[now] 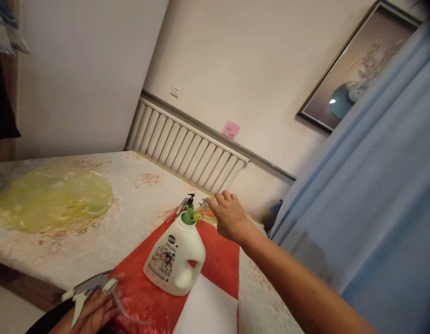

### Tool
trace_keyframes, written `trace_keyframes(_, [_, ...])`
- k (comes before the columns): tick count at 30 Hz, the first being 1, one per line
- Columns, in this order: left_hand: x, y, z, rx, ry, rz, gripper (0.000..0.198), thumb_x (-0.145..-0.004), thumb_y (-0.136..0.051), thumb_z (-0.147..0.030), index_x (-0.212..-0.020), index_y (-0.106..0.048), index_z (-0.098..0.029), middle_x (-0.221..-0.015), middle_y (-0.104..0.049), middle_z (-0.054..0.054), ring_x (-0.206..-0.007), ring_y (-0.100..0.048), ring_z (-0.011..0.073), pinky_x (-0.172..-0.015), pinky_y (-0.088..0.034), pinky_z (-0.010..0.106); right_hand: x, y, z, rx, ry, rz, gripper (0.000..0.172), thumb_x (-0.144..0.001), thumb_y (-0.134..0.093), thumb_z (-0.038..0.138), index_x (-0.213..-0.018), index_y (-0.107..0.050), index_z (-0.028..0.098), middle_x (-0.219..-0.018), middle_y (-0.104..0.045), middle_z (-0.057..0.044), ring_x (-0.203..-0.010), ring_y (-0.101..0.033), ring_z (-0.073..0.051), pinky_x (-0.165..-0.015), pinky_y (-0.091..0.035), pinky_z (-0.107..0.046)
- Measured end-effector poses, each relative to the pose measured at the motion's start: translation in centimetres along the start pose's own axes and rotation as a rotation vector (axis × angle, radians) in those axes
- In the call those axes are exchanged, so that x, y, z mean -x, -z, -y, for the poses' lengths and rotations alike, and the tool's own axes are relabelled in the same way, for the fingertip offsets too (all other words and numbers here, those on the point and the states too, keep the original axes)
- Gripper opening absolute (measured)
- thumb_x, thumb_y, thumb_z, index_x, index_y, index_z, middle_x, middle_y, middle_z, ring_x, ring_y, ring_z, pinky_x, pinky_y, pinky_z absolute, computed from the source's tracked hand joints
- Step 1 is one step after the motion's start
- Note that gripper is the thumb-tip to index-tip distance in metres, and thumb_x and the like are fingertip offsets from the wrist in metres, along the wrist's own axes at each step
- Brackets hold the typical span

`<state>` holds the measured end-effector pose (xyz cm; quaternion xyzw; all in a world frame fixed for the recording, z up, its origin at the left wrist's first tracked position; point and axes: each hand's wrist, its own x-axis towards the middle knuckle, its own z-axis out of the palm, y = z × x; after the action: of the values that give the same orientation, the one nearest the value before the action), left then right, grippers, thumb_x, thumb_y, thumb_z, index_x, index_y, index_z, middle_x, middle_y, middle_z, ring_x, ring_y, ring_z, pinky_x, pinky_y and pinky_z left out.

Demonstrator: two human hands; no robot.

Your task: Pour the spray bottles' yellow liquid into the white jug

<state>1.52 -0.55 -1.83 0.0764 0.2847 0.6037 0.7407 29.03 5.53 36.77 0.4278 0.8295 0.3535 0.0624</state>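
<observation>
My left hand (98, 306) at the lower left is closed around a trigger spray head (84, 290); its thin clear dip tube hangs down to the right. My right hand (232, 217) reaches across the table, its fingers curled about a clear bottle (208, 214) with an orange label. That bottle looks tilted, with its yellowish neck beside the jug's mouth; much of it is hidden by the hand. A white handled jug (176, 260) stands uncapped on a red mat (220, 253), a green pouring spout (189, 216) in its opening.
Behind the jug are a black pump-top bottle (190, 202) and spray tops. A crumpled yellow plastic bag (54, 195) with a pale green ring-shaped cap (95, 211) lies on the left. A white sheet (209, 308) covers part of the mat. Radiator (190, 144) behind, blue curtain (375, 185) right.
</observation>
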Motion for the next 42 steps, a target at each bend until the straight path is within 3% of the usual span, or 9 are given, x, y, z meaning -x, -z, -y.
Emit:
trace_keyframes(6, [0.1,0.1,-0.3,0.01,0.04,0.124,0.022,-0.073,-0.078,-0.015,-0.093,-0.073,-0.025,-0.107,-0.076,0.005,-0.104,-0.07,0.0313,-0.093,-0.057,0.048,-0.3,0.7,0.1,0.021,0.041,-0.029,0.057,-0.069,-0.064,0.016,-0.123,-0.049,0.019,-0.114,-0.056,-0.014,-0.103,-0.045,-0.031,-0.082,-0.035,-0.042])
trace_keyframes(14, [-0.1,0.6,0.0,-0.001,0.045,0.082,0.036,-0.069,-0.081,-0.014,-0.101,-0.072,-0.026,-0.103,-0.077,0.005,-0.103,-0.07,0.033,-0.092,-0.059,0.046,-0.6,1.2,0.4,0.033,0.089,-0.045,0.051,-0.073,-0.06,0.016,-0.123,-0.049,0.018,-0.117,-0.054,-0.015,-0.104,-0.044,-0.031,-0.082,-0.034,-0.044])
trace_keyframes(23, [0.8,-0.7,-0.6,0.017,0.051,0.07,0.049,-0.067,-0.082,-0.015,-0.111,-0.07,-0.032,-0.118,-0.073,0.003,-0.107,-0.068,0.0341,-0.087,-0.062,0.044,-0.9,1.4,1.0,0.054,0.114,-0.04,0.046,-0.078,-0.058,0.016,-0.123,-0.05,0.017,-0.117,-0.054,-0.016,-0.105,-0.044,-0.032,-0.084,-0.033,-0.045])
trace_keyframes(30, [1.0,-0.5,-0.4,0.005,0.046,0.081,0.026,-0.072,-0.079,-0.014,-0.095,-0.072,-0.025,-0.115,-0.074,0.006,-0.112,-0.065,0.0346,-0.092,-0.058,0.047,-0.8,1.1,1.3,0.068,0.127,-0.08,0.05,-0.076,-0.061,0.017,-0.124,-0.049,0.016,-0.117,-0.054,-0.016,-0.107,-0.043,-0.034,-0.086,-0.033,-0.046])
trace_keyframes(34, [1.5,-0.8,-0.3,-0.003,0.023,0.069,0.032,-0.072,-0.079,-0.013,-0.099,-0.072,-0.027,-0.114,-0.074,0.004,-0.108,-0.068,0.0319,-0.093,-0.058,0.044,-0.4,0.3,1.4,0.022,0.066,-0.087,0.045,-0.076,-0.06,0.015,-0.12,-0.052,0.016,-0.112,-0.055,-0.015,-0.103,-0.045,-0.032,-0.084,-0.035,-0.044])
trace_keyframes(38, [2.2,-1.5,-0.3,-0.039,-0.024,0.036,0.03,-0.067,-0.081,-0.01,-0.093,-0.074,-0.024,-0.103,-0.077,0.003,-0.097,-0.072,0.0299,-0.09,-0.06,0.042,0.7,-1.4,1.3,-0.113,-0.059,-0.044,0.06,-0.068,-0.065,0.014,-0.126,-0.049,0.018,-0.116,-0.056,-0.014,-0.104,-0.046,-0.031,-0.083,-0.038,-0.041])
trace_keyframes(42, [4.4,-4.5,-1.0,-0.056,-0.122,-0.023,0.029,-0.058,-0.083,-0.007,-0.08,-0.073,-0.024,-0.085,-0.078,0.0,-0.092,-0.073,0.0309,-0.082,-0.062,0.042,3.4,-3.5,1.2,-0.376,-0.209,-0.07,0.067,-0.07,-0.066,0.015,-0.134,-0.045,0.022,-0.12,-0.057,-0.01,-0.106,-0.048,-0.027,-0.087,-0.041,-0.038])
